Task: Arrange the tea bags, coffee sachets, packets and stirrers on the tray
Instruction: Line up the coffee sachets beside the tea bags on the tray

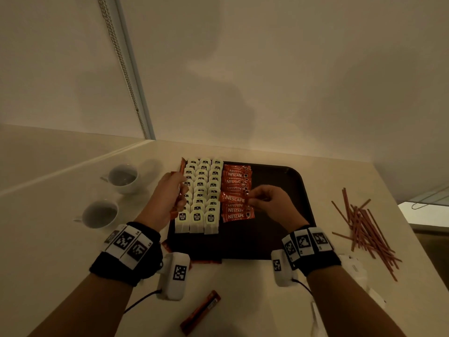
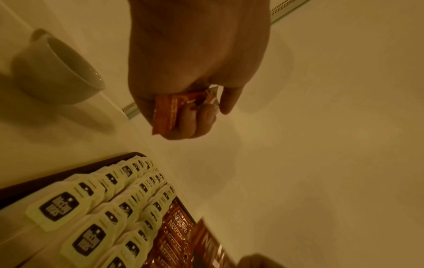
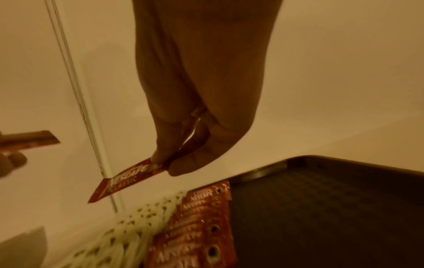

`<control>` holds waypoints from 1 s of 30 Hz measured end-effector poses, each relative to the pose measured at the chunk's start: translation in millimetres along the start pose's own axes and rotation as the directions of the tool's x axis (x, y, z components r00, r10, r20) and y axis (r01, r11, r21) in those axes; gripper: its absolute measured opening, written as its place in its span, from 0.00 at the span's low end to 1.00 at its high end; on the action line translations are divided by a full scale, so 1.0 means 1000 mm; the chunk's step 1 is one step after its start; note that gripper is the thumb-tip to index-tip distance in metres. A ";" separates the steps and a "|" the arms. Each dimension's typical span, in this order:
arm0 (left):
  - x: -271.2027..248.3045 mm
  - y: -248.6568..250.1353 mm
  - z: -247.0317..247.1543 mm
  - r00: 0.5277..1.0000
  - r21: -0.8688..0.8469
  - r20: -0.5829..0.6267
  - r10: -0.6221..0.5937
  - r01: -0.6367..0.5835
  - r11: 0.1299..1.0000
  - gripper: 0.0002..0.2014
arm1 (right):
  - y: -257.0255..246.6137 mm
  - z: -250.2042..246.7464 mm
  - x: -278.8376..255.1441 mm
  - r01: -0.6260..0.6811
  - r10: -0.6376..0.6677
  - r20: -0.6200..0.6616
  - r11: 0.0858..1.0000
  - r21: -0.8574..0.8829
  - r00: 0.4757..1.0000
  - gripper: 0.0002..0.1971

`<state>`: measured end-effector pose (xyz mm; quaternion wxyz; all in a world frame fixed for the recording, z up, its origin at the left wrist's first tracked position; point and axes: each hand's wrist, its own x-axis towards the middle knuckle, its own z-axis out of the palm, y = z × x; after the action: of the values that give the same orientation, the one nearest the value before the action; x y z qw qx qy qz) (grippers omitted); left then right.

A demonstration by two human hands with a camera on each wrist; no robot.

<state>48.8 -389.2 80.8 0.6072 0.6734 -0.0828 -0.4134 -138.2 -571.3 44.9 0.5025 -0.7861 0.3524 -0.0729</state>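
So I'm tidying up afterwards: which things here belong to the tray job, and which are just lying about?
Job:
tray
tea bags
coffee sachets
sachet in right hand
sachets in left hand
stirrers
loose sachet

Lying about:
two cups

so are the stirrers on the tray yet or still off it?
Off. The stirrers lie in a loose pile on the counter, right of the tray, apart from its edge. None shows among the rows on it.

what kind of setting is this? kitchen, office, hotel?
Probably a hotel-room or office tea and coffee station, though that is a guess. A dark tray on a pale counter holds neat rows of tea bags and Nescafe sachets, with two white cups and loose stirrers beside it.
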 end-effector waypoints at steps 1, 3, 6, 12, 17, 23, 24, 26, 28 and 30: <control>0.002 0.000 -0.002 1.000 -0.024 0.009 -0.018 0.018 1.000 0.08 | 0.007 -0.001 0.000 -0.023 0.024 0.015 0.999 -0.033 1.000 0.05; 0.006 0.001 -0.005 1.000 -0.046 0.013 -0.004 0.004 0.999 0.06 | 0.021 0.000 0.000 -0.059 0.065 0.045 0.992 -0.112 0.997 0.06; 0.007 0.001 -0.005 1.000 -0.069 0.011 0.017 -0.017 0.998 0.07 | 0.038 0.006 0.002 -0.133 0.151 0.084 0.972 -0.196 0.985 0.07; 0.009 -0.004 -0.005 1.000 -0.059 0.001 0.000 0.001 0.998 0.07 | 0.052 0.022 0.006 -0.198 0.219 0.071 0.954 -0.225 0.973 0.06; 0.010 -0.003 -0.005 1.000 -0.074 0.017 -0.003 0.004 0.997 0.07 | 0.054 0.028 0.011 -0.237 0.231 -0.050 0.945 -0.226 0.972 0.07; 0.009 -0.002 -0.005 1.000 -0.080 0.015 -0.001 0.002 0.997 0.07 | 0.055 0.033 0.014 -0.262 0.251 -0.074 0.939 -0.224 0.965 0.08; 0.010 -0.002 -0.006 1.000 -0.081 0.012 -0.004 0.005 0.997 0.07 | 0.056 0.034 0.014 -0.264 0.253 -0.080 0.939 -0.220 0.964 0.08; 0.010 -0.002 -0.006 1.000 -0.080 0.009 -0.007 0.008 0.997 0.07 | 0.056 0.035 0.014 -0.275 0.263 -0.084 0.939 -0.209 0.961 0.09; 0.010 -0.003 -0.005 1.000 -0.083 0.010 -0.008 0.009 0.996 0.07 | 0.056 0.036 0.015 -0.290 0.279 -0.083 0.935 -0.204 0.957 0.09; 0.009 -0.003 -0.005 1.000 -0.083 0.008 -0.009 0.009 0.996 0.07 | 0.057 0.036 0.014 -0.298 0.286 -0.085 0.929 -0.218 0.954 0.09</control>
<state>57.2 -390.6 73.7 0.6326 0.6463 -0.0648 -0.4218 -138.0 -567.7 -24.0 0.4046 -0.7753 0.4844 0.0234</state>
